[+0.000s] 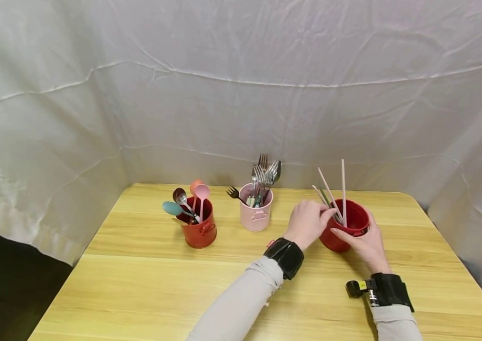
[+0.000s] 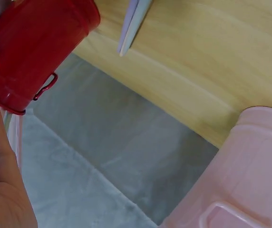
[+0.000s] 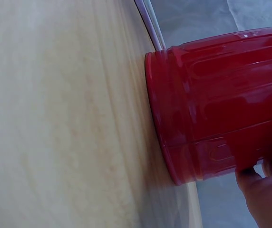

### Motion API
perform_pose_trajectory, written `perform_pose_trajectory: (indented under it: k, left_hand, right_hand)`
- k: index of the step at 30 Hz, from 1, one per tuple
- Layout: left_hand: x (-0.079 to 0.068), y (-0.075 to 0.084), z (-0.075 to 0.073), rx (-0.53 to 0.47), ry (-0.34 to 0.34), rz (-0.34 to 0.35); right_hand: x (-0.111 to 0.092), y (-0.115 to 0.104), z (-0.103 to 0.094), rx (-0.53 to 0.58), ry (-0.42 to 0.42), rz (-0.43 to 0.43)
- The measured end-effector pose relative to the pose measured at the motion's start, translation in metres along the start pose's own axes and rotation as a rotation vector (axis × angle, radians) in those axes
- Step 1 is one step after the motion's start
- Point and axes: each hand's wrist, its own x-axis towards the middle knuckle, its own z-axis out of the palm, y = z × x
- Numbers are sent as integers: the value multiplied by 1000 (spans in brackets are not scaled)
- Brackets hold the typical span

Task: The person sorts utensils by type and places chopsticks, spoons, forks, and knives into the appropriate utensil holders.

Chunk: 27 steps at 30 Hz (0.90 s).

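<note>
A red bucket stands at the right of the table with several chopsticks leaning in it. My right hand grips this bucket, its thumb along the near rim and its fingers round the right side. At the left rim, my left hand pinches chopsticks that slant up to the left; its fingertips are partly hidden. In the left wrist view, the left hand is close to the red bucket's rim. Purple and grey chopsticks lie on the table beside the bucket, hidden in the head view.
A pink bucket with several forks stands at the middle back. Farther left is another red bucket with several spoons. Grey cloth hangs behind the wooden table.
</note>
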Motion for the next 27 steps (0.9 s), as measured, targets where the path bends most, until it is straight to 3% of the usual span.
perform_pose_trajectory:
  k: [10, 16, 27]
  left_hand:
    - [-6, -11, 6, 12, -34, 5]
    - [-12, -20, 8, -19, -90, -52]
    - [-23, -38, 6, 33, -157, -167]
  right_hand:
    - [-2, -2, 2, 18, 17, -10]
    - [-1, -1, 2, 18, 19, 0]
    - [-1, -1, 2, 8, 25, 2]
